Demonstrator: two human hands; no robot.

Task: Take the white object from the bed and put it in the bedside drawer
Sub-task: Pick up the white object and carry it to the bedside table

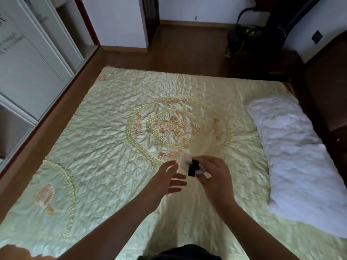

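Both your arms reach forward over the bed [112, 128]; your right hand [214, 177] curls around the white object [185, 162], just below the quilt's orange medallion [170, 126]; your left hand [165, 182] hangs spread beside it, fingers loose, gripping nothing.

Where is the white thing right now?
In the head view, the white object is low over the bedspread, near its middle, held in the right hand. The left hand is beside it, and the pillow lies to the right.
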